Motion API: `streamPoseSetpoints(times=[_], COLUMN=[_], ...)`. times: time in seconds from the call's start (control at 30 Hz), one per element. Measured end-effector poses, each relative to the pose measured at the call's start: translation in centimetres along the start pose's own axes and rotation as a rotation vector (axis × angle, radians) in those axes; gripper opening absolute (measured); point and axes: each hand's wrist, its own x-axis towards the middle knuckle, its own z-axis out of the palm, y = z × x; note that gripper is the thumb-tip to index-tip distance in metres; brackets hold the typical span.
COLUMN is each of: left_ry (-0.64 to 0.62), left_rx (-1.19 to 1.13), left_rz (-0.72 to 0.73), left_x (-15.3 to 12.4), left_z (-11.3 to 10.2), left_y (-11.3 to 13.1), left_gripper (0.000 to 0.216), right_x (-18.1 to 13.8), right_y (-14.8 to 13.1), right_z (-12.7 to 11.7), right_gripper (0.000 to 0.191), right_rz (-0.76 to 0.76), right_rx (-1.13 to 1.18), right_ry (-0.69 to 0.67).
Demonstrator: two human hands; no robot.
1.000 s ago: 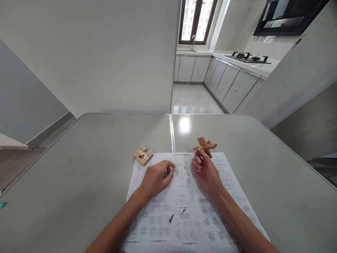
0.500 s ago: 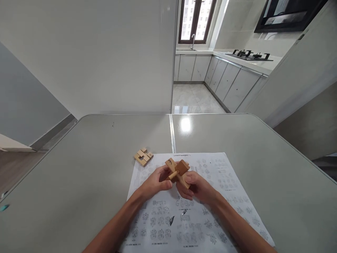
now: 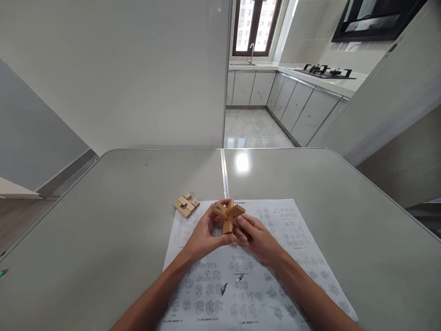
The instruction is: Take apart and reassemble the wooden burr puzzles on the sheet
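Observation:
A wooden interlocking puzzle of crossed pieces is held above the printed sheet, a dark mark on its left piece. My left hand is closed round its left and front side, the thumb under the front piece. From the right, my right hand grips its lower right side with thumb and fingers; some fingertips are hidden behind the wood. Beneath both hands lies the white instruction sheet, covered with small puzzle drawings. Several more wooden pieces, laid together flat, sit by the sheet's upper left corner.
The grey table has a metal seam running away from me. Two small dark scraps, one a torn bit, lie on the sheet. A small teal object is at the far left edge. Beyond stand a wall and a kitchen.
The puzzle has been turned, so a piece now points toward me. My left hand has shifted its grip round the front, and my right hand has moved slightly lower on the right side.

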Motion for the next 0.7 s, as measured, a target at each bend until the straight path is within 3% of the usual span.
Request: streamPoseSetpoints(times=[0.2,0.4,0.7], left_ry=[-0.019,0.042,-0.013], left_rx=[-0.043,-0.021,0.025], left_rz=[0.007,-0.001,0.013], left_x=[0.14,0.20,0.10], left_z=[-0.11,-0.09,-0.12], left_y=[0.31,0.45,0.48], left_gripper=[0.087,0.086,0.090], right_x=[0.00,0.11,0.21], right_y=[-0.23,0.07,0.26], right_z=[0.20,-0.35,-0.51], right_gripper=[0.042,0.042,0.051], right_rz=[0.030,0.057,0.037], right_rx=[0.068,0.074,0.044], right_ry=[-0.043,-0.101,-0.068])
